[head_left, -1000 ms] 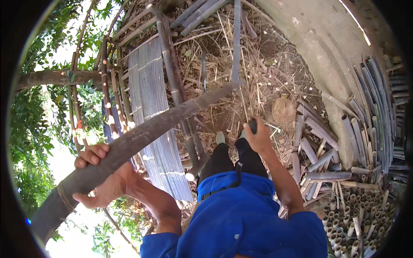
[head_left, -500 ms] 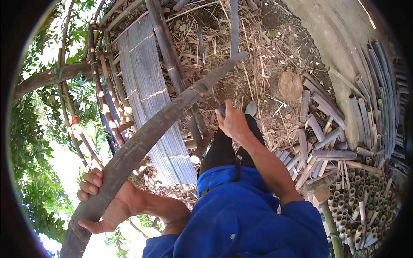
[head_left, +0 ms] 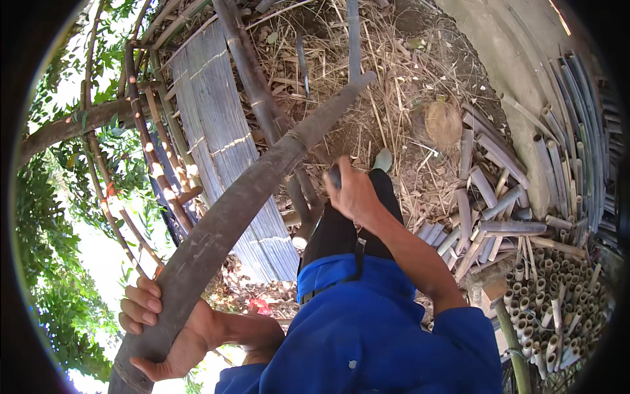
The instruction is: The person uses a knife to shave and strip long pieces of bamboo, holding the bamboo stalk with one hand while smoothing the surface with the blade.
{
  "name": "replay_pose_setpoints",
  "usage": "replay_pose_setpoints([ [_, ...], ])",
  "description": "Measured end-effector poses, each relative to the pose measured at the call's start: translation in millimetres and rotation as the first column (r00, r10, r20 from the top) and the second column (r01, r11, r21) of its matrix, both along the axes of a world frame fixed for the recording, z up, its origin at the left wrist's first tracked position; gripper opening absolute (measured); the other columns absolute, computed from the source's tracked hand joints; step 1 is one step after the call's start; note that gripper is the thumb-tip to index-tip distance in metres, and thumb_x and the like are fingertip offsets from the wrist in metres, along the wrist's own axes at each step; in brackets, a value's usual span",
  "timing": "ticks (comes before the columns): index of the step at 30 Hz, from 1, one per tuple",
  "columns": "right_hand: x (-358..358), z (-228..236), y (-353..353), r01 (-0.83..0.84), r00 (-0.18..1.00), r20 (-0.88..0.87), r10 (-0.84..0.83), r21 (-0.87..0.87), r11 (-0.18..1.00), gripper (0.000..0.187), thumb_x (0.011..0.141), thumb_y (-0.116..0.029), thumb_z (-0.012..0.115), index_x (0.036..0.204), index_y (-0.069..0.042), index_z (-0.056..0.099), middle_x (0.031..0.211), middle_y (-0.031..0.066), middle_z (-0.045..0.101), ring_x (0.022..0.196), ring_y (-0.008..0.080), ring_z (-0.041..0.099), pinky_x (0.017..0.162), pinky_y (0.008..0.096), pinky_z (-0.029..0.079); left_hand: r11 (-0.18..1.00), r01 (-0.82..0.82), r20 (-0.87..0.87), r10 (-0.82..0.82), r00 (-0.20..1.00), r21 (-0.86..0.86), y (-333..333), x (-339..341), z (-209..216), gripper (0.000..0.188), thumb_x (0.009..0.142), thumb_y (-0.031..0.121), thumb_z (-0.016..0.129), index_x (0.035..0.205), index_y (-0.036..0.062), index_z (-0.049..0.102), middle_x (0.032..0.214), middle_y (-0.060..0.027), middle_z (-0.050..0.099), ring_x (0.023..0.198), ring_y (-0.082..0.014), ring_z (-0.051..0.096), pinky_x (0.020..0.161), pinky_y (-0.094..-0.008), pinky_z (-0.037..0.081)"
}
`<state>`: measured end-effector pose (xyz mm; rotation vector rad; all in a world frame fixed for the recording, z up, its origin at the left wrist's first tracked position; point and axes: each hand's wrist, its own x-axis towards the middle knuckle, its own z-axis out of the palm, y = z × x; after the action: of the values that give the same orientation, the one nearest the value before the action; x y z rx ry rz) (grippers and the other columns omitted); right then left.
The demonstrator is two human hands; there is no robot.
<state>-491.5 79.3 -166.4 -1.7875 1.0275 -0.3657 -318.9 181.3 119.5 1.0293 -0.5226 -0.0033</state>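
Note:
A long, thick, dark brown bamboo pole (head_left: 223, 226) slants from the lower left up to the top middle. Near its lower end my left hand (head_left: 190, 338) grips it, fingers over the far side and thumb along the near side. My right hand (head_left: 357, 197) is closed around the dark handle (head_left: 334, 176) of a tool, just right of the pole's upper half. The tool's blade is too thin and dim to make out against the littered ground, so I cannot tell whether it touches the pole.
Grey planks (head_left: 220, 131) and a pole frame (head_left: 252, 92) lie beneath and left. A cut stump (head_left: 443, 123) stands at right, near split bamboo pieces (head_left: 495, 157) and a bundle of bamboo tubes (head_left: 545, 302). A narrow blade-like tool (head_left: 302, 65) lies on the straw.
The pole has shifted slightly, its lower part swinging right with my left hand. My right hand has moved a little to the left with the tool. The view has shifted slightly too.

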Motion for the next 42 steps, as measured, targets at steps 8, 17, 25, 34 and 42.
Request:
replay_pose_setpoints([
  [8, -7.6, -8.7, -2.0, 0.016, 0.999, -0.033, -0.018, -0.035, 0.999, 0.03, 0.095, -0.02, 0.066, 0.108, 0.0, 0.049, 0.071, 0.0238, 0.065, 0.065, 0.0439, 0.068, 0.055, 0.0513, 0.054, 0.991, 0.127, 0.064, -0.129, 0.99, 0.031, 12.3, 6.5, -6.7, 0.044, 0.082, 0.05, 0.068, 0.089, 0.0109, 0.047, 0.074, -0.0025, 0.045, 0.071, -0.0217, 0.046, 0.072, -0.0395, 0.038],
  [17, -7.6, -11.3, -12.3, -0.018, 1.0, -0.025, 0.016, -0.058, 0.998, 0.029, 0.094, -0.019, 0.068, 0.105, 0.0, 0.049, 0.07, 0.0253, 0.065, 0.06, 0.0442, 0.067, 0.054, 0.0499, 0.055, 0.945, 0.326, 0.142, -0.328, 0.934, 0.036, 26.1, 12.6, -8.5, 0.043, 0.08, 0.041, 0.071, 0.085, 0.0101, 0.043, 0.076, -0.0061, 0.043, 0.074, -0.0211, 0.044, 0.074, -0.037, 0.035],
  [25, -3.5, -7.5, -25.0, -0.048, 0.997, -0.055, 0.047, -0.009, 0.999, 0.027, 0.094, -0.018, 0.067, 0.104, 0.0, 0.049, 0.069, 0.0264, 0.064, 0.062, 0.0435, 0.068, 0.055, 0.0532, 0.055, 0.911, 0.383, 0.227, -0.409, 0.884, 0.152, 34.5, 15.6, -13.7, 0.039, 0.089, 0.051, 0.06, 0.088, 0.0161, 0.043, 0.072, 0.0031, 0.037, 0.068, -0.0158, 0.043, 0.073, -0.0368, 0.038],
  [34, -8.9, -6.6, -33.2, -0.096, 0.991, -0.092, 0.095, -0.006, 0.995, 0.032, 0.093, -0.016, 0.07, 0.111, 0.001, 0.05, 0.072, 0.026, 0.066, 0.064, 0.0426, 0.07, 0.055, 0.0477, 0.055, 0.901, 0.434, 0.314, -0.414, 0.854, 0.006, 30.8, 12.5, -26.3, 0.035, 0.092, 0.046, 0.058, 0.086, 0.0169, 0.04, 0.068, 0.0042, 0.031, 0.063, -0.0141, 0.038, 0.066, -0.0364, 0.037],
  [42, -14.0, -7.8, -44.3, -0.171, 0.983, -0.065, 0.169, -0.024, 0.985, 0.031, 0.091, -0.014, 0.07, 0.111, -0.001, 0.05, 0.07, 0.0236, 0.064, 0.062, 0.0438, 0.069, 0.052, 0.0456, 0.055, 0.852, 0.521, 0.351, -0.472, 0.809, -0.054, 24.3, 12.6, -31.5, 0.029, 0.095, 0.041, 0.055, 0.083, 0.0194, 0.041, 0.064, 0.0069, 0.027, 0.058, -0.0097, 0.034, 0.059, -0.0298, 0.033],
])
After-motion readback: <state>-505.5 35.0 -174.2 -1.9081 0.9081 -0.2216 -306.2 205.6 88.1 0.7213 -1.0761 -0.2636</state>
